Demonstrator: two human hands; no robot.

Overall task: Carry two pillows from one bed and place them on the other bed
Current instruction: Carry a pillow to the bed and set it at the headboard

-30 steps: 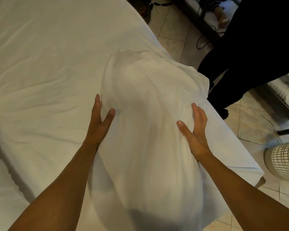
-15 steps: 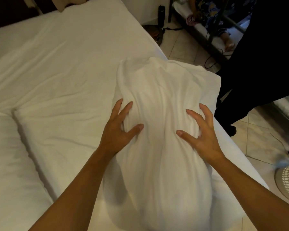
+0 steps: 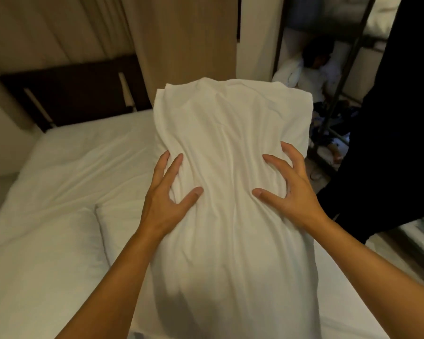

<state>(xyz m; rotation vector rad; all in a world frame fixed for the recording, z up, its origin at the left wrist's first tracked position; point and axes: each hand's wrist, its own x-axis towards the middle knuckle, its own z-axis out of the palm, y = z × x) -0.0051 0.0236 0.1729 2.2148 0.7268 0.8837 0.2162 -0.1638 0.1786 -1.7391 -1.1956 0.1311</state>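
A large white pillow (image 3: 233,172) stands lengthwise in front of me, raised above the white bed (image 3: 78,162). My left hand (image 3: 168,194) grips its left side with fingers spread and pressed into the cloth. On its right side my right hand (image 3: 288,189) clutches it the same way. The pillow's far end is up near the headboard line and its near end hangs down between my forearms. A second white pillow (image 3: 42,260) lies flat on the bed at the lower left.
A dark wooden headboard (image 3: 78,91) and a beige curtain stand behind the bed. A person in dark clothes (image 3: 389,143) stands close on the right. Beyond, a metal bunk frame (image 3: 340,77) holds someone lying down.
I have lifted the pillow higher and tipped it up toward the headboard. My fingers have spread and dug deeper into it. The view has risen to show the headboard and curtain.
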